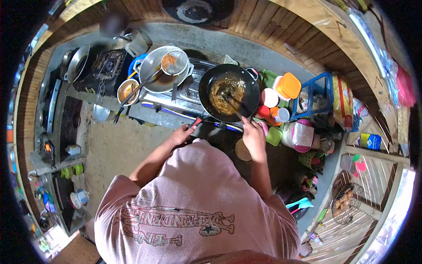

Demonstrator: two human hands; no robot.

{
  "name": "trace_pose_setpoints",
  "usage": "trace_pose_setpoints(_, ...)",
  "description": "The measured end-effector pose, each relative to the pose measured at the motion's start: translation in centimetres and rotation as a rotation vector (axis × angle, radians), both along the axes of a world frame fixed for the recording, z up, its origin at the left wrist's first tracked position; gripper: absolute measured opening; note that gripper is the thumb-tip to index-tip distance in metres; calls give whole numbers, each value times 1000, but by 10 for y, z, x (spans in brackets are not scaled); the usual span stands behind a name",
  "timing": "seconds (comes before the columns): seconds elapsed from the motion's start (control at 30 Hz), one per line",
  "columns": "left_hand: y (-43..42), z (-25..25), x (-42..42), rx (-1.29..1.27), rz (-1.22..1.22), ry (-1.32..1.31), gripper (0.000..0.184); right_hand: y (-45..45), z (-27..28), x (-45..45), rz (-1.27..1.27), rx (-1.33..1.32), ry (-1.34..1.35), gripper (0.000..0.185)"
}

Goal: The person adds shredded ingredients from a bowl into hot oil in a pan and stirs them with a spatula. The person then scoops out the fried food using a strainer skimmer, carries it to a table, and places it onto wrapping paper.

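Observation:
A black wok (206, 83) sits on the gas stove (189, 94), with brown noodle-like strands (218, 96) inside. My left hand (180, 134) is closed around the wok's red and black handle (196, 122), at its lower left. In my right hand (254, 134) is the handle of a spatula (236, 111); its far end reaches into the strands, and its blade is mostly hidden among them. Left of the wok stands a large metal pot (151, 57), with a strainer (176, 66) of orange-brown bits resting across it.
A small pot (124, 97) and a long dark ladle (132, 99) are beside the large pot. To the wok's right are lidded jars, including an orange-lidded container (289, 85), and a blue rack (314, 94). A wire basket (347, 202) hangs at the far right.

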State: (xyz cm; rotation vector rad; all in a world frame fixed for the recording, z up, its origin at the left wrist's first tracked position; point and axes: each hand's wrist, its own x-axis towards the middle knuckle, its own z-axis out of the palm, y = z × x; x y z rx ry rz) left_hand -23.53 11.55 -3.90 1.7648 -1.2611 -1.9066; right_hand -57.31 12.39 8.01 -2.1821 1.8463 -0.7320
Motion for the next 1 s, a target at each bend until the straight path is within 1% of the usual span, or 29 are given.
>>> trace_pose_setpoints(0.03,0,-2,-1,-5,13,23,49,6,8,-10,-10,123,-29,33)
trace_pose_setpoints(0.07,2,-2,-1,-11,17,-2,45,12,7,-21,-29,128,-38,34)
trace_pose_setpoints(0.13,3,-2,-5,-18,33,3,45,17,16,-38,-82,173,-42,35)
trace_pose_setpoints(0.17,6,-2,-8,-27,38,7,44,14,10,-46,-99,148,-18,36)
trace_pose_setpoints(0.23,8,4,-13,-19,49,2,43,1,10,-47,-143,197,13,36)
trace_pose_setpoints(0.3,11,-3,-15,-11,47,-5,43,-17,-7,-40,-91,89,-14,36)
trace_pose_setpoints(0.33,12,-13,-13,-5,59,14,42,-24,-15,-34,-78,96,11,36)
trace_pose_setpoints(0.37,12,-22,-12,1,70,33,41,-30,-22,-30,-34,45,47,36)
trace_pose_setpoints(0.43,13,-22,-12,6,76,43,40,-26,-16,-17,13,67,-3,37)
trace_pose_setpoints(0.47,12,-20,-11,9,86,55,40,-24,-19,-19,54,97,-38,34)
trace_pose_setpoints(0.5,10,-17,-11,1,87,55,40,-21,-14,-21,56,89,-38,34)
trace_pose_setpoints(0.57,9,-10,-13,7,81,35,39,-12,0,-28,48,141,-169,31)
trace_pose_setpoints(0.6,8,-6,-12,2,64,30,42,-9,1,-34,-16,223,-136,31)
trace_pose_setpoints(0.63,7,-2,-12,-2,67,32,42,-8,3,-39,-33,213,-172,32)
trace_pose_setpoints(0.7,7,6,-14,-4,48,-14,45,-11,2,-41,-82,129,-142,32)
trace_pose_setpoints(0.77,9,3,-14,-15,41,-23,46,-21,-8,-33,-103,107,-89,32)
trace_pose_setpoints(0.8,8,1,-13,-31,36,-36,47,-26,-26,-29,-92,86,-84,32)
trace_pose_setpoints(0.83,8,1,-13,-26,33,-31,47,-29,-21,-19,-61,36,-13,33)
trace_pose_setpoints(0.9,7,2,-12,-34,9,-35,47,-29,-26,-4,12,-22,-5,34)
trace_pose_setpoints(0.97,5,-10,-7,-4,14,9,47,-19,-15,-3,31,8,11,34)
trace_pose_setpoints(1.0,5,-7,-7,-15,15,8,46,-14,-12,-7,39,35,-35,34)
